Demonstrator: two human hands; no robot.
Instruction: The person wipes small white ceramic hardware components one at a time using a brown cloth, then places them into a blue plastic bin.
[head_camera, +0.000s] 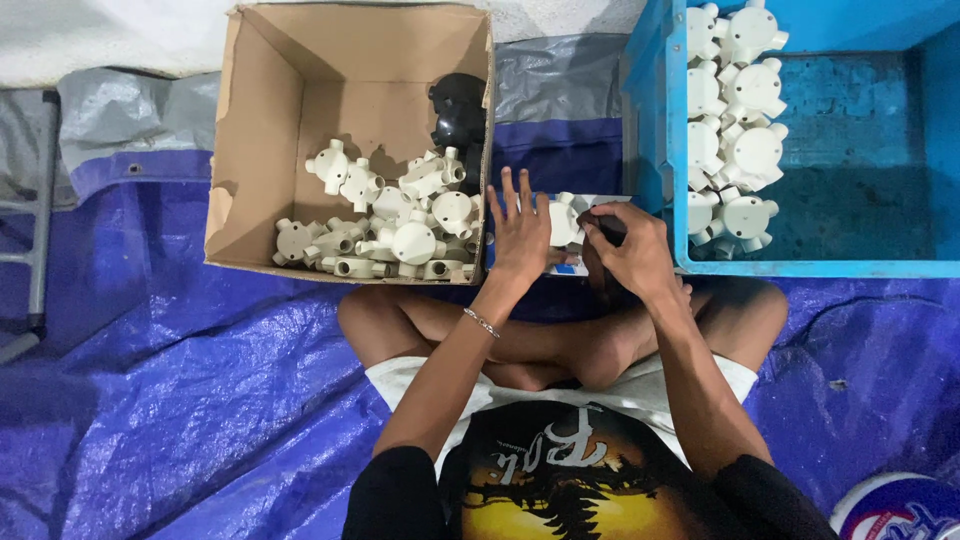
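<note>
I sit cross-legged on a blue tarp. My left hand (520, 232) lies with fingers spread over a cream round plastic conduit box (563, 220) resting between the two containers. My right hand (632, 252) is closed around a small dark object (606, 226) pressed against that same box. A cardboard box (262, 150) to the left holds several cream conduit boxes (400, 220) and a black bag (458, 110). A blue plastic crate (850, 150) to the right holds several more cream conduit boxes (740, 120), stacked along its left wall.
The blue tarp (180, 400) covers the floor all round. A grey sheet (130, 130) lies behind the cardboard box. A metal frame (40, 220) stands at the far left. A round white and blue lid (900, 510) shows at the bottom right corner.
</note>
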